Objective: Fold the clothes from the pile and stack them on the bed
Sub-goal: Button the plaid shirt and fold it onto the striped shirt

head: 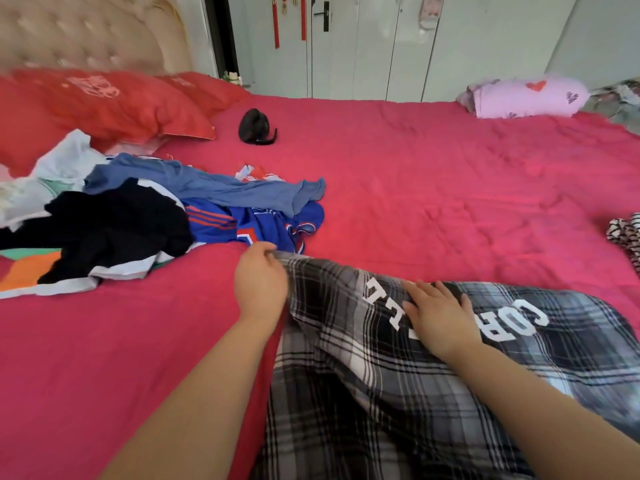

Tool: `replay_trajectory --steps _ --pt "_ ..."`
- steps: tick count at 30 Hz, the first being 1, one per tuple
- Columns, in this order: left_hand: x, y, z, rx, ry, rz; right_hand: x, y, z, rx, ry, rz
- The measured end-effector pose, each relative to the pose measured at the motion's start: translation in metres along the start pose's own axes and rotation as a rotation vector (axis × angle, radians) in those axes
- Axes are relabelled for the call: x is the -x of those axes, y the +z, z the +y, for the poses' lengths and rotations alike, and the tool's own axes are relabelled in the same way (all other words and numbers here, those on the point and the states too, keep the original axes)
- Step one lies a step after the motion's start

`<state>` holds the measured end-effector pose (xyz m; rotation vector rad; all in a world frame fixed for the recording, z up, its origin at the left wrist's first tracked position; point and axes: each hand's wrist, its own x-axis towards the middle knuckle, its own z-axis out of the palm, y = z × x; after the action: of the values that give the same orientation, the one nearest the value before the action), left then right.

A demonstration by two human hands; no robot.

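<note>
A black, grey and white plaid garment (398,386) with white block letters lies spread on the red bed (433,188) in front of me. My left hand (259,278) pinches its far left corner. My right hand (438,315) lies flat, fingers straight, pressing on the lettering. To the left sits the pile of clothes (145,216): a black piece, a blue jersey with orange stripes, a grey-blue piece and white and orange ones.
Red pillows (114,102) lean against the padded headboard at the back left. A small black object (256,128) rests mid-bed. A lilac pillow (526,97) lies at the far right, and a black-and-white striped cloth (627,233) pokes in at the right edge.
</note>
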<state>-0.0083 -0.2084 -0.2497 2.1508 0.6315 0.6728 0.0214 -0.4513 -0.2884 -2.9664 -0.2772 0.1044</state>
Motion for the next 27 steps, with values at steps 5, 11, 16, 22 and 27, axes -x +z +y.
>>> replay_trajectory --steps 5,11,16,22,27 --pt "0.012 0.004 -0.023 -0.094 -0.126 -0.112 0.004 0.0 0.001 0.055 0.026 -0.007" --pt "0.035 0.0 -0.003 -0.065 -0.005 -0.191 0.021 -0.003 -0.016 -0.079 -0.154 0.093" --pt "0.047 -0.007 -0.024 -0.09 0.031 -0.205 0.038 0.0 -0.012 -0.014 -0.152 -0.025" --pt "0.088 0.002 -0.001 -0.312 0.533 -0.168 0.085 -0.002 0.0 0.009 -0.174 -0.007" --pt "0.126 0.011 -0.006 -0.627 0.64 -0.775 0.109 0.002 0.009 0.033 -0.215 -0.148"
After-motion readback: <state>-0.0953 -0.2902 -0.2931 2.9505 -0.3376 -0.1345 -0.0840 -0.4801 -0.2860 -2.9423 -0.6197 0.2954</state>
